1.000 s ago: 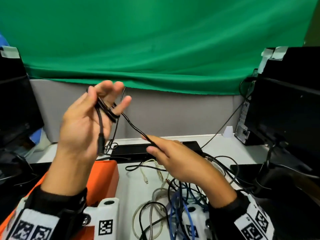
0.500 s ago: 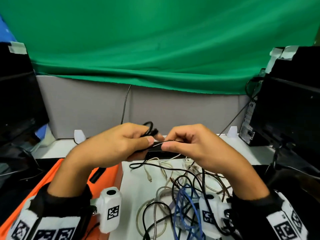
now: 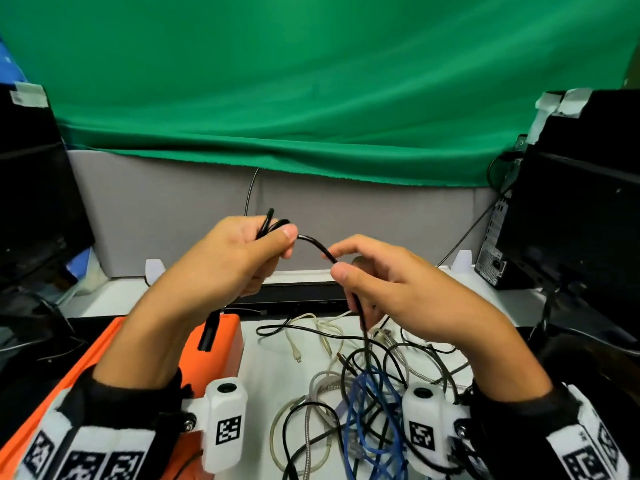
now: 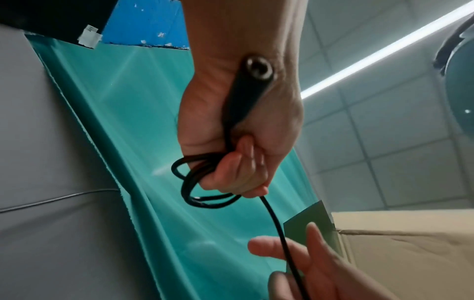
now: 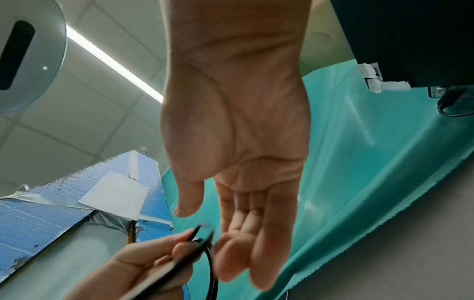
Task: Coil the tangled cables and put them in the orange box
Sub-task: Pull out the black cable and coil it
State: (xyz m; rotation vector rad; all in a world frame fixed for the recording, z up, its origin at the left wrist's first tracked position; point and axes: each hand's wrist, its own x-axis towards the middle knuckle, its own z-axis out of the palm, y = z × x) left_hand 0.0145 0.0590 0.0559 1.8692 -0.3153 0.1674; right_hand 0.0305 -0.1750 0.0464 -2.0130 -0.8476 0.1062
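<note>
Mostly hidden: black cable [image 3: 313, 242] coils inside left hand [image 3: 221, 268]; right hand [image 3: 398, 289] grip unclear.

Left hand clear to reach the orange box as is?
Probably yes: left hand is above the orange box, nothing between; but its black cable runs through the right hand into the pile.

1. Hands: 2, namely left hand [image 3: 221, 271] and right hand [image 3: 408, 292].
2. Black cable [image 3: 317, 244] strung between them: 1.
3. Orange box [image 3: 228, 351]: 1, at left edge of table [image 3: 263, 375].
4. Blue cable [image 3: 360, 403] in near-edge tangle [image 3: 322, 386]: at least 1; black and pale strands too snarled to count.
5. Monitors: 2, namely left monitor [image 3: 34, 209] and right monitor [image 3: 581, 209].
6. Wrist cameras: 2, namely left camera [image 3: 225, 427] and right camera [image 3: 424, 431].
7. Green cloth [image 3: 311, 81]: 1.
</note>
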